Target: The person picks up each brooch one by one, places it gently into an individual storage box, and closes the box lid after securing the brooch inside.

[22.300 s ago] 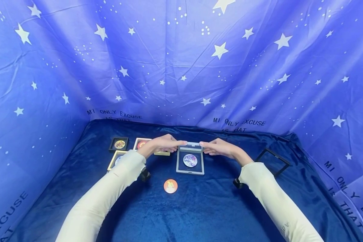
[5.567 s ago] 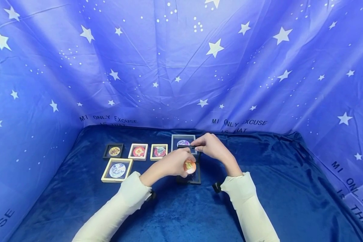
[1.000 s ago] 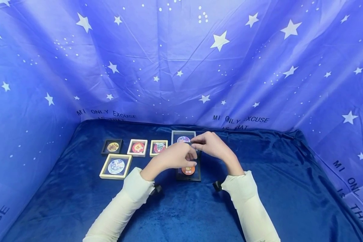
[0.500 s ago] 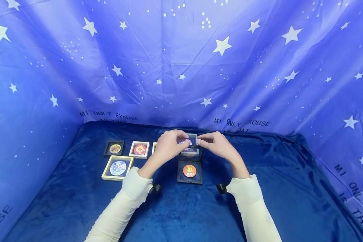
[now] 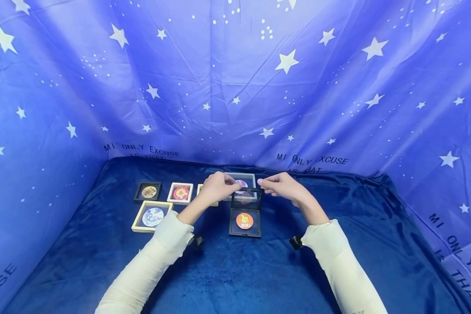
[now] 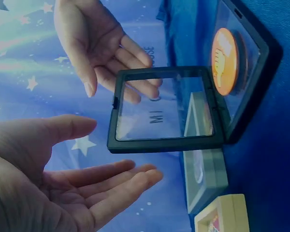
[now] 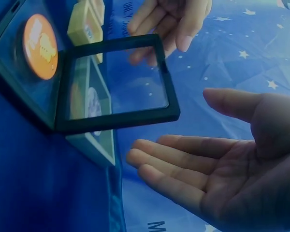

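Observation:
A black display case (image 5: 245, 235) stands on the cloth with its clear-windowed lid (image 6: 159, 145) raised. An orange round badge (image 5: 244, 221) with a yellow thumbs-up lies on the film of its lower half. My left hand (image 5: 219, 188) is by the lid's left upper corner, my right hand (image 5: 281, 187) by the right one. In the left wrist view, the left hand's thumb and fingers (image 6: 111, 191) are spread, apart from the lid. The right wrist view shows the right hand (image 7: 232, 159) likewise spread and holding nothing.
Behind the lid lies a grey case (image 5: 252, 178) with a purple badge. To the left are a cream case (image 5: 214, 203) partly behind my left hand, a white case (image 5: 180, 202) with a red badge, a black case (image 5: 137, 192) and a larger cream case (image 5: 139, 229).
The orange badge, earlier on the cloth and later in my left hand, now lies in the black case. Since half a second ago, my hands have moved slightly apart from the lid.

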Demonstrator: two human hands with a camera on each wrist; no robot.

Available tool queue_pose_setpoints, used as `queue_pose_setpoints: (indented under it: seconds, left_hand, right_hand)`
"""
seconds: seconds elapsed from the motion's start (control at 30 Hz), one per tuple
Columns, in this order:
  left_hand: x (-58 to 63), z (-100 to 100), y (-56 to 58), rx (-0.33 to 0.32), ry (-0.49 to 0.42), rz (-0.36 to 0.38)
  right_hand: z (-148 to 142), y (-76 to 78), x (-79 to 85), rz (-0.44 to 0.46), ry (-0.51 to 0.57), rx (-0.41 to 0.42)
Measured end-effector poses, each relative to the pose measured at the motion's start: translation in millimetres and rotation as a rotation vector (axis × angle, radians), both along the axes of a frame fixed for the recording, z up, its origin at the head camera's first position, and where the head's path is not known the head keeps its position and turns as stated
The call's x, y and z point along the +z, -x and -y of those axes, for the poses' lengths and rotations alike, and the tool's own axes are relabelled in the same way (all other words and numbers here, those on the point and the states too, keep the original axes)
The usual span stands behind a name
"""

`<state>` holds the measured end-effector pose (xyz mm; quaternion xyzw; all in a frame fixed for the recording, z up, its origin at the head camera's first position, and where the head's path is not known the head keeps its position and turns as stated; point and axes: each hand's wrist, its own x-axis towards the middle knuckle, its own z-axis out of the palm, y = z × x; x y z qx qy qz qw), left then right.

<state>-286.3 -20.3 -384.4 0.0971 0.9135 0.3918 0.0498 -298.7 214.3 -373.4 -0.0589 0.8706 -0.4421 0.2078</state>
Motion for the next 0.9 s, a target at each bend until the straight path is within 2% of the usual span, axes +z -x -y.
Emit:
queue_pose_setpoints:
  seconds: [0.2,0.43,0.7,0.9]
  left_hand:
    - [-2.9,2.3,3.4,-0.023,0.001,0.108]
    - [-9.7,2.0,3.7,-0.034,-0.044,0.228]
    - [-15.0,1.8,-2.1,-0.024,-0.201,0.299]
    - [-13.5,2.6,-6.1,-0.035,-0.237,0.332]
  right_hand:
    - [1.3,2.6,-2.5,0.107,-0.038,0.028]
    - [-0.9,5.5,-12.3,0.174,-0.037,0.06]
    - [-2.9,5.3,-19.1,0.23,-0.032,0.096]
    - [-4.5,6.5,-22.6,0.277,-0.018,0.082]
